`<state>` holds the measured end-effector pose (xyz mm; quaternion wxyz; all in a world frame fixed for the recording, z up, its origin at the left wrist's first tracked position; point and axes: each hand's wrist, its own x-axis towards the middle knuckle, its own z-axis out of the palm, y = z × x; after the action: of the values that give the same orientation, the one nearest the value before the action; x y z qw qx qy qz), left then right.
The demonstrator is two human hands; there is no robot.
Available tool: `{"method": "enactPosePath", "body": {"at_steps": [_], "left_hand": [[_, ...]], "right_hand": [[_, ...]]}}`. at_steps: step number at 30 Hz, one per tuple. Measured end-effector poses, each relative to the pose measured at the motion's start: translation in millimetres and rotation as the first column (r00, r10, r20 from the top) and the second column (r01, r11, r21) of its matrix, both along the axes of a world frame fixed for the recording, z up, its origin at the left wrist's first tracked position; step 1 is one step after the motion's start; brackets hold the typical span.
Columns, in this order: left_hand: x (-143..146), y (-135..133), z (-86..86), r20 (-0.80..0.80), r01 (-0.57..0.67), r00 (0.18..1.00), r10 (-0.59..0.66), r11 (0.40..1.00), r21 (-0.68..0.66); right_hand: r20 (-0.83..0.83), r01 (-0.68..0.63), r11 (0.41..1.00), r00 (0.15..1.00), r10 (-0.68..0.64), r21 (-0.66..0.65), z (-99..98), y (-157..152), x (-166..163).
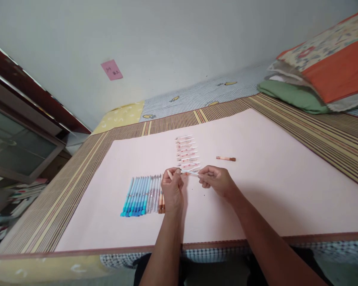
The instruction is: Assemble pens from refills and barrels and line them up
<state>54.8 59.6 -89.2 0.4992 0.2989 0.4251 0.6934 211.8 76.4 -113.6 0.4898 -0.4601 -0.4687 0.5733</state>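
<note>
My left hand (172, 192) is closed, with a short pale pen piece (169, 174) sticking up between its fingers. Thumb and forefinger also pinch one end of a thin white pen refill (191, 172). The refill's other end is in the closed fingertips of my right hand (216, 179). Just beyond the hands lies a row of white refills with reddish marks (187, 150). Left of my left hand are blue pens (136, 196), clear pens (154, 194) and orange-brown pens (160, 201), the last partly hidden by that hand. A brown and peach pen barrel (226, 158) rests beyond my right hand.
A pink sheet (107, 222) covers much of the striped mat (52, 206). Folded bedding (331, 79) is piled at the far right. A pink note (111, 70) sticks to the wall, and a glass-fronted cabinet (20, 147) stands at left.
</note>
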Motion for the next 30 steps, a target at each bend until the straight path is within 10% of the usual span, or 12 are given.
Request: {"method": "enactPosePath", "body": {"at_steps": [9, 14, 20, 30], "left_hand": [[-3.6, -2.0, 8.8, -0.034, 0.071, 0.997, -0.068, 0.995, 0.068], [-11.0, 0.9, 13.3, 0.302, 0.153, 0.939, -0.168, 0.986, 0.072], [-32.1, 7.6, 20.9, 0.534, -0.020, 0.841, 0.084, 0.992, -0.123], [-42.3, 7.4, 37.4, 0.712, -0.053, 0.681, 0.168, 0.982, -0.181]], "right_hand": [[-0.048, -0.068, 0.998, 0.996, 0.068, 0.020, 6.9, -1.8, -3.0], [-0.045, -0.045, 0.999, 0.998, 0.045, 0.005, 9.7, -0.4, 2.9], [0.036, -0.149, 0.989, 0.988, 0.150, -0.018, 8.8, -2.1, 5.8], [0.129, -0.185, 0.982, 0.974, 0.189, -0.042, 8.7, -7.6, -3.9]]}}
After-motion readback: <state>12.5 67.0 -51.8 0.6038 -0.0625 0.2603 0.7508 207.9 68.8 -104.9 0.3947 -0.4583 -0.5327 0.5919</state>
